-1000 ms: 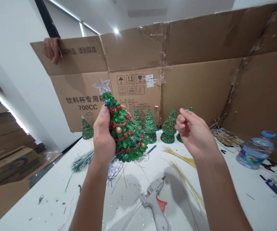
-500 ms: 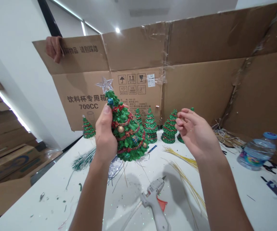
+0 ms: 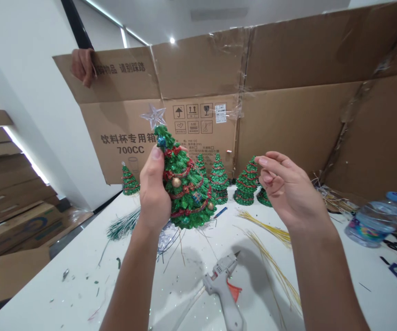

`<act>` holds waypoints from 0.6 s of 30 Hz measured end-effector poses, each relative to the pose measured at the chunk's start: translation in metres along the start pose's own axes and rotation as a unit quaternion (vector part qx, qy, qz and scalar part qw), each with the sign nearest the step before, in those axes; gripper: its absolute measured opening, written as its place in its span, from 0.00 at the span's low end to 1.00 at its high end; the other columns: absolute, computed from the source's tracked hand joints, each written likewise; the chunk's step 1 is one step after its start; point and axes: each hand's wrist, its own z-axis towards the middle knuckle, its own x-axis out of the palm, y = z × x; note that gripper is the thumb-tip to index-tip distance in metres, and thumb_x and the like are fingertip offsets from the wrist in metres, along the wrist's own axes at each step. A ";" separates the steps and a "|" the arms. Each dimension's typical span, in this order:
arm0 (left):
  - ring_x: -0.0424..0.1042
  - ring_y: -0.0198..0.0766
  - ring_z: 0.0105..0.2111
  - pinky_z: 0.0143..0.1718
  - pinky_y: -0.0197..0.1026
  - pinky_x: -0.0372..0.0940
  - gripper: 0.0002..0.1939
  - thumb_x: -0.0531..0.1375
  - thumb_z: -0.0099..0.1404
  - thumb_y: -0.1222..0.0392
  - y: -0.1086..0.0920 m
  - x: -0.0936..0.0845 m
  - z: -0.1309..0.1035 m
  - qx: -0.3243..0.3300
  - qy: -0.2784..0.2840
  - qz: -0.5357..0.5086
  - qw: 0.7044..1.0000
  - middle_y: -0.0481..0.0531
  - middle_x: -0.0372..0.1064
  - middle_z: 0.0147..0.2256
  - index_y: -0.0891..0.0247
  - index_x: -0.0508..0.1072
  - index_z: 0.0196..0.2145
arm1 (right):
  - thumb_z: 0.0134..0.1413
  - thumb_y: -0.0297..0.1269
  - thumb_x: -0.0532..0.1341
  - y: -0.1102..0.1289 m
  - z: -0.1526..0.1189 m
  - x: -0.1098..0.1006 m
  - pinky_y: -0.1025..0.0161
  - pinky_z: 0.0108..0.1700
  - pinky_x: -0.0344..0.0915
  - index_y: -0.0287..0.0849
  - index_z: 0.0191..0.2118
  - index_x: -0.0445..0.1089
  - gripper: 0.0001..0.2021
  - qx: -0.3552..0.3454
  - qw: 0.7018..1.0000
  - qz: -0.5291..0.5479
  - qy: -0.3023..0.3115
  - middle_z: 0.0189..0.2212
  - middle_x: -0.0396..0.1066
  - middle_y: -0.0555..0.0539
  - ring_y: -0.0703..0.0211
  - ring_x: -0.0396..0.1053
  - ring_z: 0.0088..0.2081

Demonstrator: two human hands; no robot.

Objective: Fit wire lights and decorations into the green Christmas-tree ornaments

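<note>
White tabletop (image 3: 81,257) below, left grip (image 3: 154,193) wrapped around a star-topped tree (image 3: 189,197); right grip (image 3: 290,191) loosely pinched, contents unclear.

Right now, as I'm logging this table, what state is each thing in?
Left hand: closed around decorated tree
Right hand: raised, half-curled
Decorated tree: held tilted, star on top
Glue gun: lying flat
Other trees: standing
Yellow strands: lying loose
Bottle: capped
Cardboard: standing upright
Another person's hand: hooked over cardboard

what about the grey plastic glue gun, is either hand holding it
No, the grey glue gun rests on the white table, apart from the left hand and right hand.
</note>
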 end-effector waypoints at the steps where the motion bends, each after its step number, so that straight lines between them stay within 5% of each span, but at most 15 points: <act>1: 0.79 0.48 0.39 0.34 0.45 0.74 0.25 0.58 0.72 0.32 0.000 -0.001 0.000 0.002 0.000 0.001 1.000 0.57 0.77 0.37 0.58 0.78 0.41 | 0.37 0.30 0.81 0.000 0.001 -0.002 0.76 0.25 0.61 0.43 0.38 0.75 0.21 -0.002 1.000 0.002 -0.001 0.32 0.77 0.52 0.72 0.62 0.25; 12: 0.79 0.46 0.35 0.30 0.45 0.73 0.27 0.56 0.73 0.31 0.001 0.000 -0.001 -0.005 0.002 0.000 1.000 0.55 0.76 0.33 0.58 0.78 0.43 | 0.34 0.28 0.83 -0.003 0.002 -0.001 0.77 0.24 0.61 0.42 0.38 0.76 0.23 -0.011 1.000 0.013 -0.005 0.30 0.75 0.54 0.73 0.62 0.25; 18: 0.79 0.46 0.35 0.30 0.44 0.72 0.28 0.56 0.72 0.30 0.000 0.000 -0.002 -0.003 -0.001 0.004 1.000 0.56 0.76 0.34 0.58 0.78 0.42 | 0.42 0.33 0.80 -0.002 0.003 -0.005 0.75 0.23 0.59 0.42 0.37 0.76 0.17 -0.019 1.000 -0.001 0.014 0.33 0.76 0.51 0.73 0.59 0.23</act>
